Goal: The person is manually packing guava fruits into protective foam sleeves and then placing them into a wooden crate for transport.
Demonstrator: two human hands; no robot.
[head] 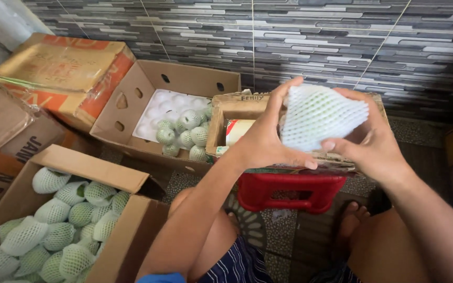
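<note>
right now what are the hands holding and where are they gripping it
Both hands hold one green fruit in a white foam net. The left hand grips its left side and underside; the right hand grips its right side and bottom edge.

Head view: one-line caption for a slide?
Both hands, left hand and right hand, hold a net-wrapped fruit above a red stool, between open boxes of wrapped fruit.
</note>
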